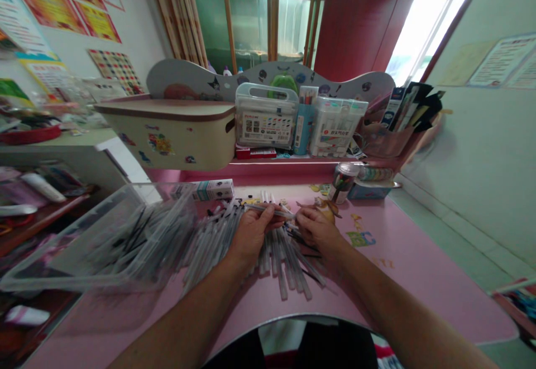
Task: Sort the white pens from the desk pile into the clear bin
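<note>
My left hand (251, 232) is closed around a thin translucent pen (276, 211), which lies roughly level across the fingers. At its right end, the fingertips of my right hand (312, 224) are pinched together; whatever small part they grip is hidden by the fingers. Beneath and around both hands, many similar translucent pens (213, 246) are spread in a loose pile, some showing dark ends. A second fan of these pale pens (282, 263) points toward the near edge of the pink desk (402, 279).
At left, a clear plastic bin (62, 285) holds many more thin tubes. Behind the hands stand a small white box (213, 189) and a can (344, 182). A shelf above carries a cream storage box (176, 134), marker cases (268, 126) and a pen holder (387, 140).
</note>
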`<state>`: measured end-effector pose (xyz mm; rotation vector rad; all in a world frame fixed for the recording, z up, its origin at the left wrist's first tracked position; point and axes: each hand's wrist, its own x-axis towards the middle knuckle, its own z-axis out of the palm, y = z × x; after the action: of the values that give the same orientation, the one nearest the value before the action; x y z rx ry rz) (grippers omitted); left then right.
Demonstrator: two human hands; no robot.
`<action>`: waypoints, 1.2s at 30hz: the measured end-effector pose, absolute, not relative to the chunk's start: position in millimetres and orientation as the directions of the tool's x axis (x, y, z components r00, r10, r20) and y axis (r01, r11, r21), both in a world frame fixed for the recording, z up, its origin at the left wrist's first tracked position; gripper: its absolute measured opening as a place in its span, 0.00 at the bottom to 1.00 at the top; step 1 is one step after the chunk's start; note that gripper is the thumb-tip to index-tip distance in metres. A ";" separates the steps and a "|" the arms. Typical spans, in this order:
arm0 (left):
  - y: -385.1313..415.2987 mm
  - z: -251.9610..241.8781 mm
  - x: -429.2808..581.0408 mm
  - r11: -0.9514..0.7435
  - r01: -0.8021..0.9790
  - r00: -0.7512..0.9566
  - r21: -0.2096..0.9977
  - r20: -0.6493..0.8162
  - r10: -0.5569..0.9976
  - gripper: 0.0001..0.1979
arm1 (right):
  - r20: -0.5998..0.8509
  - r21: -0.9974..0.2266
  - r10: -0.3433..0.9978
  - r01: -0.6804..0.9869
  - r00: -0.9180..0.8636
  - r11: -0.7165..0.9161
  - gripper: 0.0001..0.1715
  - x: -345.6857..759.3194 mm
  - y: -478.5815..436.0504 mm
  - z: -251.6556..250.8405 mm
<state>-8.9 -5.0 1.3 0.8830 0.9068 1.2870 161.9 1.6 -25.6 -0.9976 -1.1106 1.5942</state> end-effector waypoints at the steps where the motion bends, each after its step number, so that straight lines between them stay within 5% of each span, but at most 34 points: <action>1: -5.2 1.9 -9.0 0.081 -0.397 0.059 0.914 -0.062 0.996 0.16 | -0.094 -0.952 0.965 -0.260 -0.245 -0.159 0.22 161.2 0.3 -23.4; 5: -5.9 2.6 -8.9 0.086 -0.393 0.060 0.915 -0.068 0.996 0.16 | -0.109 -0.933 0.959 -0.306 -0.260 -0.189 0.22 160.5 -3.1 -18.0; 10: -5.5 0.6 -8.6 0.075 -0.364 0.058 0.928 -0.058 0.997 0.17 | -0.154 -0.966 0.961 -0.169 -0.232 -0.196 0.23 161.4 -0.3 -23.0; 16: -5.0 1.2 -8.9 0.068 -0.375 0.046 0.925 -0.054 0.997 0.16 | -0.138 -0.930 0.954 -0.296 -0.266 -0.217 0.20 160.1 -4.6 -16.1; 23: -7.5 3.8 -7.7 0.044 -0.324 0.026 0.945 -0.037 0.999 0.17 | -0.154 -0.975 0.957 -0.119 -0.245 -0.188 0.23 160.2 -3.5 -25.1; 26: -5.8 2.9 -9.6 0.028 -0.345 -0.020 0.938 -0.037 0.999 0.17 | -0.128 -0.962 0.960 -0.205 -0.248 -0.181 0.21 158.9 -4.5 -21.5; 31: -2.7 1.3 -13.1 -0.019 -0.367 -0.100 0.930 -0.019 0.995 0.18 | -0.172 -0.848 0.903 -0.407 -0.393 -0.339 0.16 164.1 -5.4 -12.9; 36: -10.1 3.8 -10.7 -0.061 -0.235 -0.035 0.970 0.054 0.998 0.16 | -0.237 -0.772 0.793 -0.387 -0.561 -0.505 0.15 168.5 -4.6 -13.4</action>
<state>-10.7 -10.1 3.8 1.0588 1.0226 1.3754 168.5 -4.6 -13.4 -0.7662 -0.8796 2.0982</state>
